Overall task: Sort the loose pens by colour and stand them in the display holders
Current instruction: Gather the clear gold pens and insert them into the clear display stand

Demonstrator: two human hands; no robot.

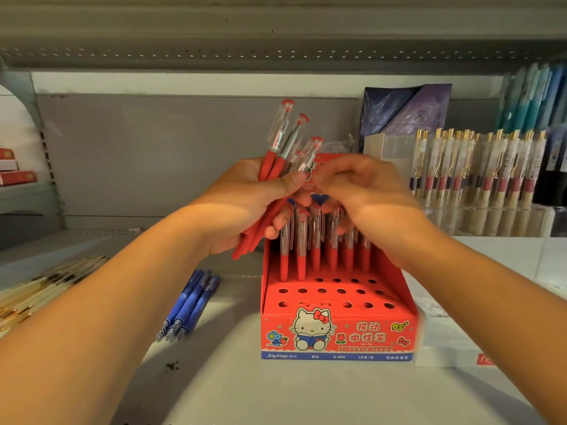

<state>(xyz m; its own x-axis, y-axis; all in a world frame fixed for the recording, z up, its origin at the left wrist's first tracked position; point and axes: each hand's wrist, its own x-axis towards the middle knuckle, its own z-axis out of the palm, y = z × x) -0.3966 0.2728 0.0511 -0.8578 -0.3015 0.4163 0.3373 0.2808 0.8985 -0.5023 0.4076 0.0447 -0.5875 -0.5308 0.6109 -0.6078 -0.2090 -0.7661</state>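
My left hand [245, 204] grips a bundle of several red pens [282, 139], their clear clip ends pointing up and right. My right hand [359, 185] hovers beside it with curled fingers meeting the bundle near my left thumb; it is blurred, and whether it pinches a pen is unclear. Below both hands stands a red cartoon-cat display holder [337, 329] with rows of round holes. Several red pens [316, 250] stand in its back row. Three blue pens [190, 305] lie loose on the shelf, left of the holder.
Gold-and-clear pens [40, 289] lie in a heap at the far left edge. A clear rack of gold-clipped pens [478, 167] stands at the right rear, with a white box [445, 348] right of the holder. Small red boxes [15, 176] sit far left.
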